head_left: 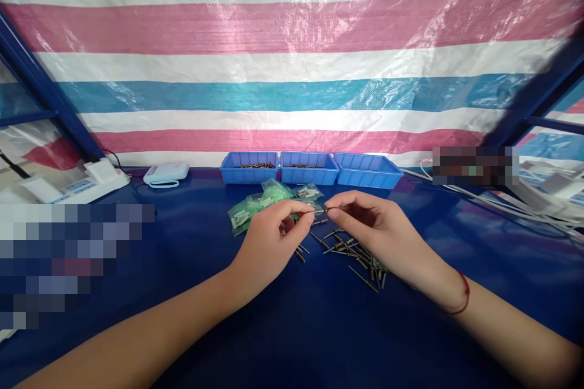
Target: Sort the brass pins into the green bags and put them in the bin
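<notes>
**Small pin held between two hands above the blue table**

Pin, thin and dark, sits between the fingertips of both hands, just above the table and a little in front of the middle blue bin. The left hand comes in from the lower left; its thumb and index finger are pressed together on the left end of the pin, and the other fingers are curled under the palm. The right hand comes from the lower right; its thumb and index finger also pinch together at the right end of the same pin, while the remaining fingers are bent loosely. The two pinches nearly touch each other. I cannot tell if the pin is one piece or two pieces that meet.

Under the right hand lies a scattered heap of loose pins, dark and short, spread on the blue table cover toward the right wrist. A red string bracelet goes around that wrist. Just behind the left hand lie several small green bags, partly overlapping each other.

Further back, three blue bins stand side by side, touching; the left and the middle one hold small dark parts. Left of them rests a white device, with a cable near it. A striped plastic sheet in pink, white and blue hangs behind everything.
</notes>
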`<control>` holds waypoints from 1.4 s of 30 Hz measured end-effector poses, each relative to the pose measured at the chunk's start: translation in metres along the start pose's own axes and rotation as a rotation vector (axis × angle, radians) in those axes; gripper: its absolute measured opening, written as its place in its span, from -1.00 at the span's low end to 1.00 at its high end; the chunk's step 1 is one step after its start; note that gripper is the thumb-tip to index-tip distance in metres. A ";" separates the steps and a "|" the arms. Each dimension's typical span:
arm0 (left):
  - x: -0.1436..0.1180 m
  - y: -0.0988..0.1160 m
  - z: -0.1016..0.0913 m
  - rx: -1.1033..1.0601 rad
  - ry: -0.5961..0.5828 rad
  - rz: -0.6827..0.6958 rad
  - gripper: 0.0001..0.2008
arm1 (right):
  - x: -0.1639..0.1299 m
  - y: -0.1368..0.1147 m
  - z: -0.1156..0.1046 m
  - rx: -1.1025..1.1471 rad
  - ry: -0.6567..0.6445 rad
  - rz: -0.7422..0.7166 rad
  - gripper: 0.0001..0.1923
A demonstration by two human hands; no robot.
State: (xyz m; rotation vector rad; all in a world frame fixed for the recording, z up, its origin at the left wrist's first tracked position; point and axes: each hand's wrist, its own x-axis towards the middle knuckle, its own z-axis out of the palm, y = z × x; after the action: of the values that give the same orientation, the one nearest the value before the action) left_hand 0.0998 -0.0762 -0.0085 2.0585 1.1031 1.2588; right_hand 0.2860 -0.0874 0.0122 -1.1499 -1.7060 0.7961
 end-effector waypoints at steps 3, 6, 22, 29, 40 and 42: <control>-0.001 -0.003 0.002 0.065 -0.067 0.032 -0.89 | -0.002 0.000 0.004 0.039 0.062 -0.057 -0.82; -0.001 -0.006 0.003 0.155 -0.111 0.077 -0.86 | 0.007 -0.003 0.001 -0.080 0.105 -0.163 -0.87; 0.009 -0.027 -0.014 0.343 -0.127 0.206 -0.82 | 0.043 0.039 -0.018 -0.779 -0.173 -0.204 -0.80; 0.008 -0.028 -0.010 0.341 -0.170 0.184 -0.82 | 0.026 0.039 -0.030 -0.758 -0.411 -0.255 -0.84; 0.003 -0.015 0.000 0.167 -0.170 0.056 -0.80 | 0.013 0.008 -0.020 -0.325 -0.212 -0.100 -0.87; 0.002 -0.009 0.002 0.096 -0.172 0.045 -0.81 | 0.009 0.003 -0.017 -0.232 -0.202 -0.081 -0.85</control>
State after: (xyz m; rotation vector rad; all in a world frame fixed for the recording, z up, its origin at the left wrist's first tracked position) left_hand 0.0984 -0.0695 -0.0154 2.2277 1.0621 1.0449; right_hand 0.3015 -0.0780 0.0194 -1.1773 -2.0427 0.6963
